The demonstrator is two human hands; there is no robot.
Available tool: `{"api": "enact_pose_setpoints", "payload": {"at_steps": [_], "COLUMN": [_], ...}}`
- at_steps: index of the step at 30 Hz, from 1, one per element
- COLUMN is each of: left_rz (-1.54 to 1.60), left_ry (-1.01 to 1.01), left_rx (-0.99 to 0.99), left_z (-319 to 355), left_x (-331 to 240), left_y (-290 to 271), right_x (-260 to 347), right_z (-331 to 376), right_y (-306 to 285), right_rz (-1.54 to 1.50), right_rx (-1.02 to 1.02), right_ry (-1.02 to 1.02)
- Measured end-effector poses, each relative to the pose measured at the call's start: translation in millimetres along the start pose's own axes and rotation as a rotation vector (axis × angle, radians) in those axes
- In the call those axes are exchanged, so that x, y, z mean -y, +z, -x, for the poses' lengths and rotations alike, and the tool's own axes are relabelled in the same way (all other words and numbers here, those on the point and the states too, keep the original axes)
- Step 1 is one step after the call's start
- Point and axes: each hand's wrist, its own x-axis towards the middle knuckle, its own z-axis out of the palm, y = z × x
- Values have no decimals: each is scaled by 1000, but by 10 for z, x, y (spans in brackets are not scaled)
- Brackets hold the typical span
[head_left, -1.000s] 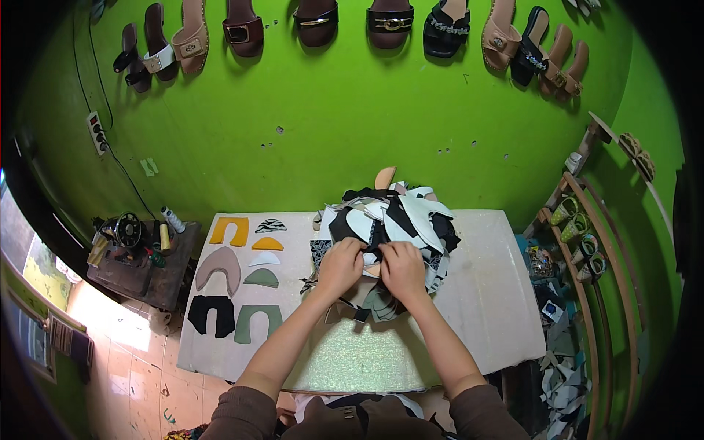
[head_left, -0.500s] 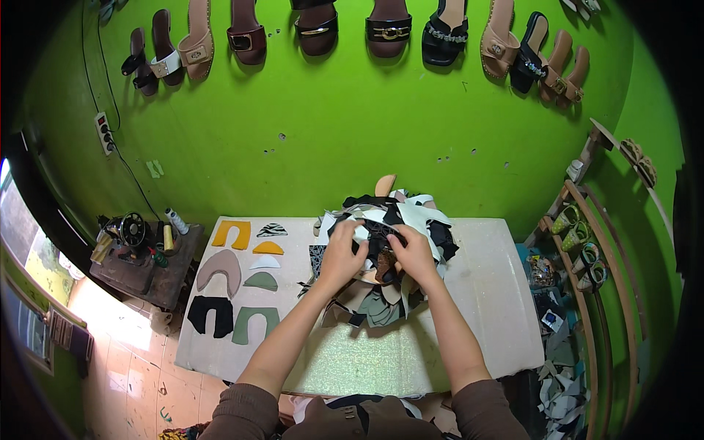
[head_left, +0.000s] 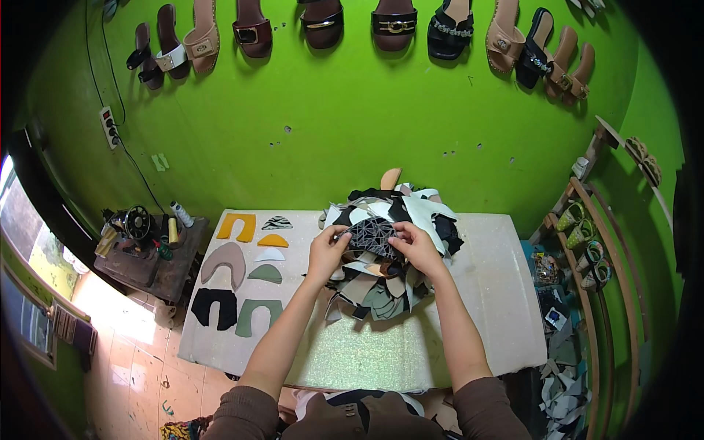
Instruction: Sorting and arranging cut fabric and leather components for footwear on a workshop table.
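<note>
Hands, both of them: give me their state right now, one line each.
Left hand: pinching the left edge of a black patterned cut piece above the pile of cut pieces.
Right hand: gripping the same piece's right edge.

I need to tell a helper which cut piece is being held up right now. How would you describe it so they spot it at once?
Start at the pale work table before the green wall, then find the heap of cut pieces at its middle. Above the heap, the left hand and right hand hold one dark piece between them. Only it carries a web of thin pale lines.
</note>
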Motion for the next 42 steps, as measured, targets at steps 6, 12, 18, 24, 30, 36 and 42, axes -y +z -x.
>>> {"api": "enact_pose_setpoints", "payload": {"at_steps": [6, 12, 18, 24, 30, 36, 42], "left_rz": [150, 229, 219, 190, 73, 68, 116], "left_ry": [-164, -170, -199, -268, -341, -496, -570], "left_rx": [-76, -199, -345, -407, -352, -229, -114], "left_z": [150, 285, 440, 409, 446, 710, 1148], "left_x": [122, 333, 549, 821, 1282, 1695, 2094], "left_y": [-225, -522, -1021, -1570, -1962, -2096, -2139], "right_x": [158, 100, 173, 87, -87, -220, -681], "right_z": [119, 154, 220, -1, -24, 237, 552], "right_y": [339, 764, 1452, 2131, 2654, 3029, 3116], "right_rz": [238, 455, 550, 456, 639, 1170, 621], "right_rx": [-101, -74, -78, -19, -32, 13, 50], "right_ry": [-112, -340, -438, -345, -255, -366, 66]}}
